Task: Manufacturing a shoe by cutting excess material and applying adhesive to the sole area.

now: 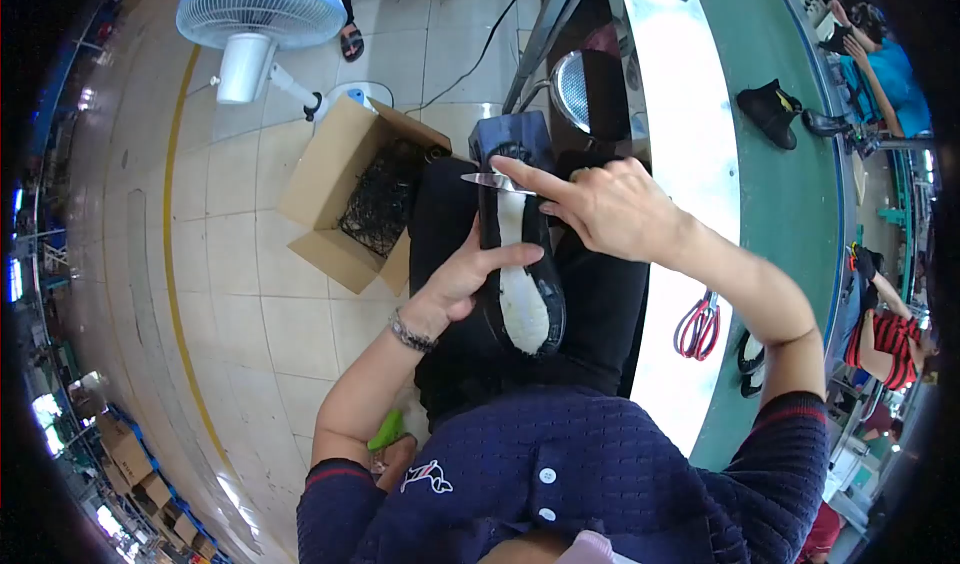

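Observation:
Across my lap lies a black shoe (555,304), bottom side up, with a white strip of sole along its middle. My left hand (465,279) is closed around the shoe's waist, thumb laid across the white strip. In my right hand (625,209) I grip a knife (488,180), its handle mostly hidden by the fingers. The pointed blade lies flat across the far end of the shoe, my index finger stretched along it. Just beyond that end, between my knees, is a dark blue block (535,131) with black scraps on top.
An open cardboard box (322,159) of black trimmings stands on the floor at left, near a white-and-blue fan (245,69). Red-handled scissors (700,326) lie on the white bench (668,404) at right. Beyond runs a green belt (790,214) with a black boot (768,114); co-workers sit past it.

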The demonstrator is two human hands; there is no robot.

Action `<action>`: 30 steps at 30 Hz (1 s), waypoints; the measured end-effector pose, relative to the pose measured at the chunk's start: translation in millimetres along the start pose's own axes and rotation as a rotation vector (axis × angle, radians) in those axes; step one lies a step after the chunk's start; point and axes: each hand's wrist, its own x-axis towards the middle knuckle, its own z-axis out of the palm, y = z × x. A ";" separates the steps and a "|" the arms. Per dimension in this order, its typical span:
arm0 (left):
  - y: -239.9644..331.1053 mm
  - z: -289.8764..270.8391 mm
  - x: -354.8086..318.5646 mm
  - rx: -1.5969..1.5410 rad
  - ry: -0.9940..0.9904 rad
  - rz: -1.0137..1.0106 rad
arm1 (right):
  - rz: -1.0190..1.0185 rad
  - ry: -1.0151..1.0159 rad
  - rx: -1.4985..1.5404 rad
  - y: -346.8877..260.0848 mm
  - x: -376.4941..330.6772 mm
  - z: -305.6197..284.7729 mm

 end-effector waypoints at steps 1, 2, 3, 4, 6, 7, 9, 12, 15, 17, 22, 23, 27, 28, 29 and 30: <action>-3.4 -1.6 0.5 -0.002 0.019 -0.007 | 0.004 0.008 0.001 -0.9 -6.9 2.8; -1.8 0.7 -1.9 0.008 0.017 -0.007 | 0.077 0.136 0.145 0.8 -17.6 7.1; 0.0 3.4 -5.2 0.042 -0.005 0.010 | 0.150 0.262 0.289 2.7 -28.6 13.5; 0.5 7.6 -7.8 0.074 -0.028 0.028 | 0.156 0.266 0.289 5.3 -40.2 22.3; -5.3 9.4 -12.5 0.126 -0.071 0.063 | 0.361 0.687 0.487 10.4 -66.0 41.7; -8.2 8.0 -15.7 0.327 -0.074 0.234 | 0.541 0.672 0.548 10.7 -75.4 49.1; -11.2 5.5 -16.8 0.683 -0.081 0.545 | 0.810 0.644 0.494 13.3 -91.1 62.0; -22.9 6.1 -8.4 0.632 -0.123 0.594 | 1.027 0.568 0.262 29.0 -129.1 90.3; -34.6 1.3 -3.4 0.591 -0.201 0.574 | 1.226 0.402 0.184 47.0 -165.8 122.2; -40.1 -1.4 -3.9 0.606 -0.212 0.548 | 1.303 0.335 0.129 51.4 -176.6 136.1; -52.8 5.3 -8.9 0.500 -0.198 0.526 | 1.110 0.494 0.020 41.5 -183.4 148.5; -52.5 7.9 -9.2 0.509 -0.206 0.525 | 0.884 0.539 0.337 33.0 -178.8 138.9; -56.0 17.4 -4.1 0.648 -0.230 0.567 | 0.197 0.476 0.980 -8.5 -146.4 132.1; -58.1 19.2 -2.4 0.631 -0.233 0.561 | 0.110 0.439 1.083 -22.2 -138.1 125.9; -48.6 37.8 -3.9 0.606 -0.274 0.503 | 0.206 0.363 1.403 -33.2 -137.2 125.1; -40.2 52.7 -2.3 0.609 -0.307 0.501 | 0.299 0.282 1.723 -39.2 -137.7 124.4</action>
